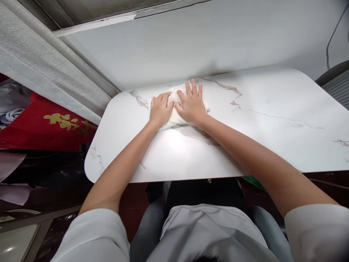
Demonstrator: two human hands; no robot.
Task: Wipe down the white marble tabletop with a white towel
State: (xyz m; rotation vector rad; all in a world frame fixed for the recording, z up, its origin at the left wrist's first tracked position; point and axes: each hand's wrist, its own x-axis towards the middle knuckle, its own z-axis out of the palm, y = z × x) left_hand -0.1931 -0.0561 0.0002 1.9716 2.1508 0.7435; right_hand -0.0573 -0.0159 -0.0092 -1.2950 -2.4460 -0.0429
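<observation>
shirt of the person, light grey, fills the lower middle of the view; pale short sleeves at either side, both forearms bare and stretched forward. grey trouser legs show beside the shirt, with dark reddish floor next to them. part of a green object peeks out under the front edge of the worktop, too little visible to identify.

worktop: white, marble-patterned with grey-brown veins, rounded corners. forearms cross its front edge.

white cloth lies on the worktop, left of its middle and close to the back edge, bunched and uneven in outline. a grey-brown streak lies just in front of it; marbling or shadow, cannot tell which.

hands: both palm down on top of the cloth, side by side, thumbs pointing towards each other and near touching. left hand on the left part, fingers slightly bent and loosely together, not clenched. right hand on the right part, fingers spread wide, flat, gripping nothing.

left of the worktop: red fabric with gold lettering, partly behind a pale grey curtain-like surface. right edge: grey ribbed object. behind the worktop: white wall panel, thin dark cord hanging at its right.
</observation>
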